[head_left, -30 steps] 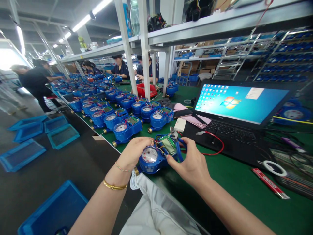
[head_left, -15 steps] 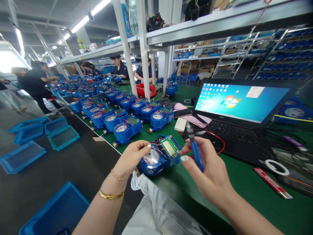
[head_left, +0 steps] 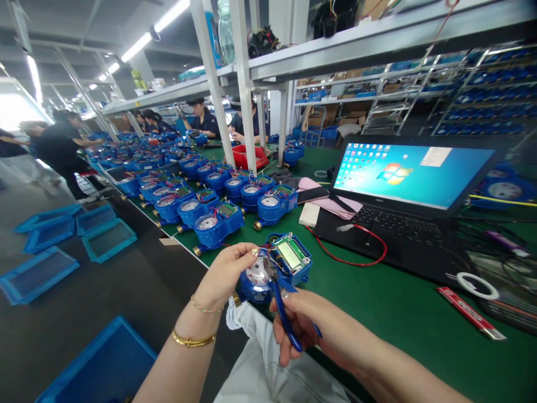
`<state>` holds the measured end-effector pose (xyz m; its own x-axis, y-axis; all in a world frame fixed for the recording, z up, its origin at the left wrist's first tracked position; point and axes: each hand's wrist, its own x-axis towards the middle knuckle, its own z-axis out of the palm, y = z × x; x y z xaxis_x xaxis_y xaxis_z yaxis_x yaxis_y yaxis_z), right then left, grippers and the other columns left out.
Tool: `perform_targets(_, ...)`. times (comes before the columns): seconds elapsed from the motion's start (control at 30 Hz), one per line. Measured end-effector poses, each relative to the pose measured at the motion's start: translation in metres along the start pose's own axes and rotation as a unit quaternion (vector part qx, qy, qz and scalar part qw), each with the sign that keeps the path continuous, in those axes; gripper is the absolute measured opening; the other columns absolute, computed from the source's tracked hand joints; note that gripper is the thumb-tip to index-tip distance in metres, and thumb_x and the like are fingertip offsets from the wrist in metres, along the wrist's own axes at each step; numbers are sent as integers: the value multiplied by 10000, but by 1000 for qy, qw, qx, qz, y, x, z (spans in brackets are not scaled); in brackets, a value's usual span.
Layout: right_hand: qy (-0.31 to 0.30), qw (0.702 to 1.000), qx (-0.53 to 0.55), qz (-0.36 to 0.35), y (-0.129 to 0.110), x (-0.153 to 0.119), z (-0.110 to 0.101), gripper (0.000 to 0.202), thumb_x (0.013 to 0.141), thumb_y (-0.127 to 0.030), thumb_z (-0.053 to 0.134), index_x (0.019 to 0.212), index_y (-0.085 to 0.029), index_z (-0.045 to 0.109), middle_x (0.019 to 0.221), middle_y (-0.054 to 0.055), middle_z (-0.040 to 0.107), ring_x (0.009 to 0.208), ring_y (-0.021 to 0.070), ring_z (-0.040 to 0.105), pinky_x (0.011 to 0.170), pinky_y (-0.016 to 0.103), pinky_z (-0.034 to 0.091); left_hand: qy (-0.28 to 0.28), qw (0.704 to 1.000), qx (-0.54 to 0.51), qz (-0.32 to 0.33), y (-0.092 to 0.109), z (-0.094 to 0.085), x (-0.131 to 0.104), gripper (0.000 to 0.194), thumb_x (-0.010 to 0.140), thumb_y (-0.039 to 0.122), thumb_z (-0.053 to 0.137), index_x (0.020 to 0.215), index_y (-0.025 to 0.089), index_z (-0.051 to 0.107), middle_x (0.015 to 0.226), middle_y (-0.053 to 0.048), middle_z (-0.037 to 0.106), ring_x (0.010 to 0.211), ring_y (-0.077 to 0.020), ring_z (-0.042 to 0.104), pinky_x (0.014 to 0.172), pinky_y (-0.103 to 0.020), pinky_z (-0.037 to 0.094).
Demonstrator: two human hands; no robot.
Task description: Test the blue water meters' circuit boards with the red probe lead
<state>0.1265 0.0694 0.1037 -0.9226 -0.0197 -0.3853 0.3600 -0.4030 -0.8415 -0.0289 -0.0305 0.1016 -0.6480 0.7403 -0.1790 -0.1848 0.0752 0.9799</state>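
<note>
A blue water meter [head_left: 254, 290] with a round clear dial and a lit LCD board [head_left: 291, 253] lies at the bench's front edge. My left hand [head_left: 229, 271] is closed at its upper left side, thumb near the dial rim. Thin wires [head_left: 269, 250] run beside the thumb tip; whether it pinches them too is hard to see. My right hand [head_left: 300, 319] grips blue-handled cutting pliers [head_left: 285, 322], handles spread. The jaws point up over the dial, close to the wires.
Rows of blue meters [head_left: 216, 226] stand to the left. On the right are a laptop [head_left: 413, 179], a red cable [head_left: 380, 254], a white ring [head_left: 477, 285] and a red-and-white packet [head_left: 472, 312]. Blue trays [head_left: 107, 240] lie on the floor. Co-workers sit farther along.
My right hand has moved left and down, bringing the pliers from beside the LCD board to over the dial, jaws at the wires. My left hand stays nearly still.
</note>
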Motion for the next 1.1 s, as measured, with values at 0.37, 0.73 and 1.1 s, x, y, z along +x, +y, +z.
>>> perform_targets(0.37,15,999,35,-12,2,6,-3,507,639,-608,559,851,-154,480,575,-17,598,431,114,587,440,194,337,-1,1000,-21,-6,2,2,-1,406,595,426,784,815,122,631,692,-13,614,649,-129,556,609,-230,430)
perform_targets(0.73,5,998,54,-31,15,12,-3,551,650,-668,573,828,-154,481,519,-42,540,365,89,519,389,185,327,8,1000,-4,11,-3,-1,1,448,593,459,770,847,111,646,743,-41,636,637,-124,541,620,-244,414)
perform_targets(1.1,-46,990,17,-134,-1,-9,-2,467,747,-609,606,857,-167,505,608,-19,553,439,91,511,457,216,356,60,988,133,43,-1,-2,-5,394,712,474,621,915,139,582,876,-68,610,812,-208,567,762,-345,442)
